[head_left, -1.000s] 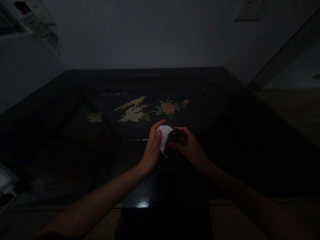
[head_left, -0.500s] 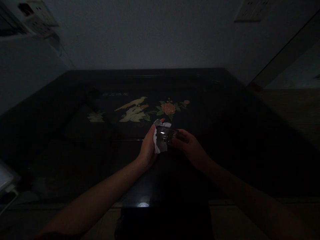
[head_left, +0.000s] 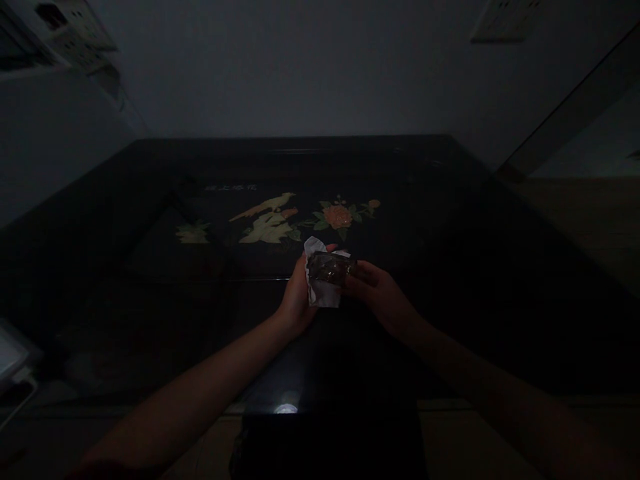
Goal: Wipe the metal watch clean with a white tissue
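Note:
In the dim middle of the head view, my left hand (head_left: 296,297) is closed around a crumpled white paper tissue (head_left: 324,295). A small clear drinking glass (head_left: 327,267) lies tilted on its side against the tissue, its wide end toward my left palm. My right hand (head_left: 377,291) grips the other end of the glass with thumb and fingers. Both hands are above the near half of a dark glossy table (head_left: 240,313). The fingers of my left hand are largely hidden behind the tissue.
Inlaid bird and flower pictures (head_left: 270,223) decorate the tabletop beyond my hands. A pale wall (head_left: 290,73) with a socket panel (head_left: 505,20) rises behind the table. At the left edge is a white object (head_left: 13,353) with a cable.
The glass has turned and shifted slightly left onto the tissue. More of the tissue now shows beneath it, and my hands have stayed almost in place.

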`<state>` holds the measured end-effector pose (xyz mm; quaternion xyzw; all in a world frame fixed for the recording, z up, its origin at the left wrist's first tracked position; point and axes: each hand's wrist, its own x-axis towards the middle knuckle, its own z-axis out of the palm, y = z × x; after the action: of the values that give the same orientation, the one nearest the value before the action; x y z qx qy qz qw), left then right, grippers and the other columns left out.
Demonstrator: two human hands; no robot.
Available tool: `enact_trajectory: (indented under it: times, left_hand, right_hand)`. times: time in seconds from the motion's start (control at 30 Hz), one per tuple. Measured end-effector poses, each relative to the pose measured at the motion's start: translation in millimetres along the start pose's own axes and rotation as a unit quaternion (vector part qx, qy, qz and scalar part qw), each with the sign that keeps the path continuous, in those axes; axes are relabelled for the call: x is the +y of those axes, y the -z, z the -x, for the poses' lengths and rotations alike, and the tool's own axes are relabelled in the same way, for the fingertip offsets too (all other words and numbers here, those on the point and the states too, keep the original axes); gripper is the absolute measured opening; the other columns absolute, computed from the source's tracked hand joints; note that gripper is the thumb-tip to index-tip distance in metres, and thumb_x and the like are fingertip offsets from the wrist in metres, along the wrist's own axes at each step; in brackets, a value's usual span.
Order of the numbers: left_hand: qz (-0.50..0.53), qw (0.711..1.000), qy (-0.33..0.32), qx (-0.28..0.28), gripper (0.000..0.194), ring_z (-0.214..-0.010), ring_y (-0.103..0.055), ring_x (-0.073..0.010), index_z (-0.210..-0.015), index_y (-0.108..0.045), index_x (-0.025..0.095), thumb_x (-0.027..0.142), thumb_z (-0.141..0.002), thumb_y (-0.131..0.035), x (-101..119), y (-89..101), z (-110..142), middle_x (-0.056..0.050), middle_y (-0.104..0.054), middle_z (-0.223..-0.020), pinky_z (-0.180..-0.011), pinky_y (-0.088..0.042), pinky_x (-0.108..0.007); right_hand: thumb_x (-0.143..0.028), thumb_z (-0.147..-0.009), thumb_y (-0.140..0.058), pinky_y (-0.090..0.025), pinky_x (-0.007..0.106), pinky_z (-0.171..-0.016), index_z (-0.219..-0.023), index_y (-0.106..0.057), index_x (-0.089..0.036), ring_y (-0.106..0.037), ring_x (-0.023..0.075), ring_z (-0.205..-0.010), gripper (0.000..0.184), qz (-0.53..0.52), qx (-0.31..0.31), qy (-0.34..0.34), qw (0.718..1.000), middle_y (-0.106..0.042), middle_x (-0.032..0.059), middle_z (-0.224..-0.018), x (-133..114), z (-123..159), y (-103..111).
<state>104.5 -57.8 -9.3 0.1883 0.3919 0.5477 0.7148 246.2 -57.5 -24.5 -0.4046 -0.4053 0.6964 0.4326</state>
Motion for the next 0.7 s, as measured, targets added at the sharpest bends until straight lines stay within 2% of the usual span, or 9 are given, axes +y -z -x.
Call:
enact_trajectory:
  times: [0.1,0.2,0.3,0.4,0.5,0.6,0.7]
  left_hand:
    - [-0.038,0.998,-0.044,0.013,0.041,-0.101,-0.065,-0.0216,-0.107,-0.066,0.014,0.043,-0.091,-0.043,-1,2.0,0,-0.008,-0.071,-0.107,-0.091,-0.049,-0.033]
    - [-0.134,0.984,-0.117,0.010,0.039,-0.102,-0.064,-0.0215,-0.106,-0.066,0.015,0.044,-0.090,-0.043,-2,7.4,-2,-0.008,-0.069,-0.112,-0.090,-0.048,-0.033]
    - [-0.251,0.947,-0.198,-0.014,0.039,-0.100,-0.063,-0.0207,-0.107,-0.065,0.017,0.044,-0.091,-0.042,-1,13.0,-2,-0.007,-0.068,-0.113,-0.086,-0.048,-0.031]
    - [-0.344,0.904,-0.252,-0.030,0.042,-0.095,-0.063,-0.0200,-0.108,-0.064,0.016,0.045,-0.094,-0.037,2,16.2,-2,-0.008,-0.068,-0.108,-0.083,-0.048,-0.031]
    - [-0.412,0.847,-0.331,-0.058,0.043,-0.104,-0.061,-0.0216,-0.107,-0.063,0.016,0.044,-0.096,-0.033,4,17.9,-2,-0.011,-0.066,-0.111,-0.091,-0.045,-0.035]
    - [-0.489,0.764,-0.408,-0.105,0.041,-0.113,-0.056,-0.0220,-0.107,-0.063,0.016,0.040,-0.097,-0.031,7,19.4,-1,-0.012,-0.063,-0.118,-0.098,-0.042,-0.038]
    - [-0.559,0.686,-0.444,-0.137,0.036,-0.115,-0.055,-0.0215,-0.107,-0.063,0.018,0.034,-0.097,-0.032,10,20.0,0,-0.012,-0.062,-0.120,-0.099,-0.042,-0.040]
  right_hand:
    - [-0.034,-0.058,-0.085,-0.046,0.041,-0.097,-0.098,-0.067,-0.022,-0.065,0.0227,-0.102,0.045,0.010,0.007,-0.004,1.000,-0.072,0.0041,-0.105,-1,1,-2]
    - [-0.030,-0.057,-0.085,-0.047,0.042,-0.097,-0.097,-0.066,-0.023,-0.065,0.0226,-0.102,0.045,0.016,0.014,-0.007,1.000,-0.072,0.0037,-0.104,-1,1,-2]
    - [-0.028,-0.056,-0.086,-0.048,0.042,-0.096,-0.095,-0.065,-0.023,-0.065,0.0224,-0.101,0.045,0.023,0.023,-0.005,0.999,-0.072,0.0029,-0.102,0,1,-2]
    - [-0.025,-0.055,-0.086,-0.047,0.042,-0.097,-0.095,-0.064,-0.024,-0.065,0.0218,-0.101,0.045,0.037,0.027,-0.005,0.999,-0.071,0.0027,-0.103,1,2,-1]
    - [-0.025,-0.055,-0.086,-0.048,0.042,-0.095,-0.094,-0.064,-0.023,-0.066,0.0213,-0.099,0.045,0.036,0.030,-0.012,0.999,-0.071,0.0021,-0.100,2,2,-1]
    - [-0.025,-0.054,-0.086,-0.049,0.042,-0.094,-0.092,-0.064,-0.023,-0.065,0.0209,-0.096,0.044,0.034,0.028,-0.010,0.999,-0.071,0.0013,-0.097,4,2,-1]
    - [-0.023,-0.051,-0.087,-0.049,0.040,-0.093,-0.087,-0.064,-0.023,-0.065,0.0205,-0.095,0.042,0.026,0.021,0.001,0.999,-0.071,0.0002,-0.094,5,0,-1]
